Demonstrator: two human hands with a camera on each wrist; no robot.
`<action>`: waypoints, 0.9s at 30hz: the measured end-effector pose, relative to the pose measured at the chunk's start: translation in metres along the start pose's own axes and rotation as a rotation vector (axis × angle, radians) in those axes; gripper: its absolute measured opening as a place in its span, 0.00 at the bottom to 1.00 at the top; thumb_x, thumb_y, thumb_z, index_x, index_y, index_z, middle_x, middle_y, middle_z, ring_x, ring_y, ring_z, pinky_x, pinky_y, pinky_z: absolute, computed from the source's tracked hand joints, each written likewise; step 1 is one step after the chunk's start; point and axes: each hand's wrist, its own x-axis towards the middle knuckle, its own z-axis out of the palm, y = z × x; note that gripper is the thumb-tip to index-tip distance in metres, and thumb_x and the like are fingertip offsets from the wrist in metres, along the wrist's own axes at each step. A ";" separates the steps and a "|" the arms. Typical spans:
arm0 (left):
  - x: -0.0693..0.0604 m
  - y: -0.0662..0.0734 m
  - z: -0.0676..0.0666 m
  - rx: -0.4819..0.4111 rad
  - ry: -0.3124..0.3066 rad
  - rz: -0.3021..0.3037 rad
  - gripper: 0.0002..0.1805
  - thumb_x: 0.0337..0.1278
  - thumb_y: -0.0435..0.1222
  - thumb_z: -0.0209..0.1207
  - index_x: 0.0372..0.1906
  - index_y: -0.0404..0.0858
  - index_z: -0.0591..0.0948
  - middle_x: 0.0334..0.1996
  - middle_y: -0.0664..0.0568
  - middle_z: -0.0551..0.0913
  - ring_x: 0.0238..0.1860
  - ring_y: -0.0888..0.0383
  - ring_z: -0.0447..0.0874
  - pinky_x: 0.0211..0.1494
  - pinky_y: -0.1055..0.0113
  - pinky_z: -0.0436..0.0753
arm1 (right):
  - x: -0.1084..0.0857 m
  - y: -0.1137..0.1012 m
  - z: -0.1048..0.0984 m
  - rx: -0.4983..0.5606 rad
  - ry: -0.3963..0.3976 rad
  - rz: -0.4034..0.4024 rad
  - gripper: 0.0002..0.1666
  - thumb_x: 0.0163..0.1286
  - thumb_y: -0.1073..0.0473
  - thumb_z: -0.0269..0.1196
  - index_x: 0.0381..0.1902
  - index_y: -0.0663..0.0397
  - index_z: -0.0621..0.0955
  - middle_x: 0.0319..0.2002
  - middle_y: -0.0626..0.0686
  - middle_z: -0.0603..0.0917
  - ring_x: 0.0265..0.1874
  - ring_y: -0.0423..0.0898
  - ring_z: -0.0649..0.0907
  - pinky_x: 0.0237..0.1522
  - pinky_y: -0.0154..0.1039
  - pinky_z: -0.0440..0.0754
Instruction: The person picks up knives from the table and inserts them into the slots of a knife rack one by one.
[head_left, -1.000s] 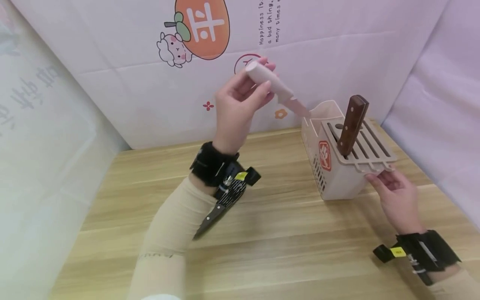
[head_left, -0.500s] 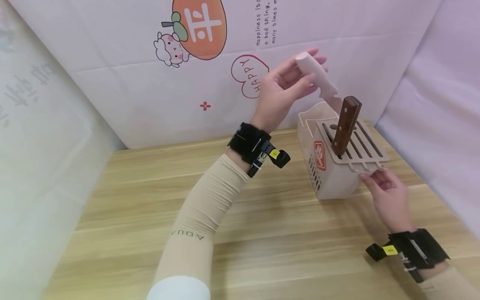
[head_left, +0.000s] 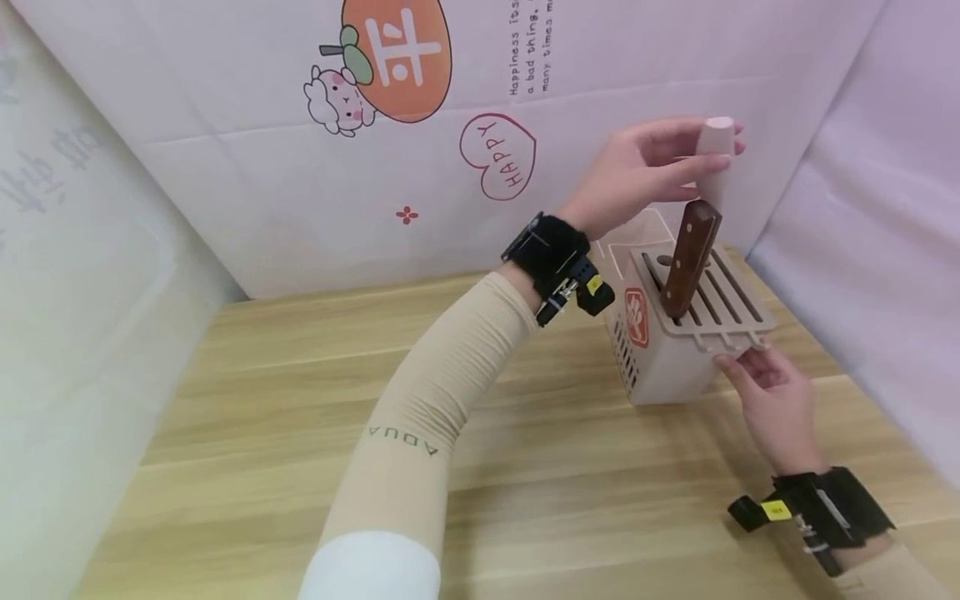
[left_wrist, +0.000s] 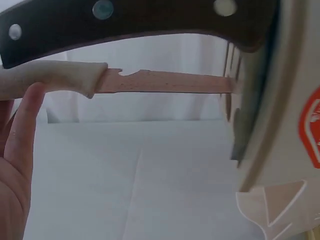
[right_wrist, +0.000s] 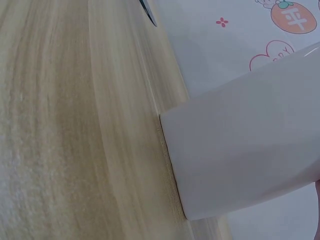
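My left hand [head_left: 637,171] pinches the pale handle of a small knife [head_left: 716,142], which points downward behind a brown-handled knife [head_left: 690,258]. In the left wrist view, the small knife's pinkish blade [left_wrist: 165,81] reaches the slotted top of the knife holder, its tip hidden there. The brown-handled knife stands in a slot of that cream knife holder [head_left: 671,367]. Below the holder's hooks, my right hand [head_left: 780,408] grips its near right side, some fingers hidden behind the wall. The holder's plain side wall [right_wrist: 240,145] fills much of the right wrist view.
The holder stands toward the right of the wooden table [head_left: 300,417], close to a printed cloth backdrop [head_left: 247,167]. A dark pointed tip [right_wrist: 148,12] lies on the table in the right wrist view. White cloth also hangs at left and right.
My left hand has moved right with the small knife, from left of the holder to over its slotted top, turning the knife more upright. My right hand keeps its grip on the holder.
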 end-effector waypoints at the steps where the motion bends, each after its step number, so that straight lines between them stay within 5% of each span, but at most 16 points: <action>1: 0.005 0.000 0.002 0.038 -0.006 -0.039 0.24 0.68 0.27 0.63 0.67 0.34 0.77 0.60 0.52 0.83 0.49 0.66 0.85 0.48 0.72 0.86 | 0.000 0.000 0.000 -0.008 -0.003 0.003 0.27 0.71 0.75 0.62 0.67 0.60 0.78 0.54 0.42 0.87 0.51 0.34 0.85 0.53 0.23 0.79; 7: 0.029 -0.022 0.012 0.191 -0.089 -0.162 0.26 0.68 0.31 0.65 0.69 0.38 0.77 0.62 0.54 0.80 0.46 0.62 0.85 0.44 0.73 0.87 | -0.008 0.005 0.003 -0.027 -0.010 0.024 0.26 0.72 0.75 0.61 0.66 0.58 0.79 0.54 0.41 0.86 0.51 0.34 0.85 0.53 0.22 0.79; 15: 0.030 -0.069 0.013 0.112 -0.102 -0.173 0.24 0.65 0.26 0.65 0.66 0.32 0.79 0.54 0.48 0.84 0.46 0.63 0.83 0.45 0.75 0.84 | -0.017 0.010 0.001 -0.064 -0.008 0.026 0.25 0.72 0.76 0.61 0.65 0.58 0.79 0.55 0.40 0.86 0.51 0.33 0.84 0.53 0.22 0.78; 24: 0.039 -0.073 0.009 0.252 -0.105 -0.097 0.27 0.69 0.31 0.64 0.70 0.33 0.75 0.61 0.48 0.79 0.57 0.67 0.77 0.52 0.82 0.75 | -0.016 0.009 0.006 -0.014 -0.004 0.032 0.25 0.72 0.77 0.60 0.66 0.61 0.78 0.55 0.42 0.86 0.52 0.34 0.84 0.55 0.23 0.79; 27: 0.040 -0.073 0.008 0.193 -0.086 -0.120 0.26 0.69 0.31 0.63 0.70 0.34 0.75 0.59 0.49 0.79 0.54 0.65 0.79 0.50 0.79 0.80 | -0.014 0.009 0.007 -0.019 0.007 0.029 0.24 0.72 0.77 0.60 0.63 0.61 0.80 0.54 0.42 0.87 0.51 0.34 0.85 0.54 0.24 0.79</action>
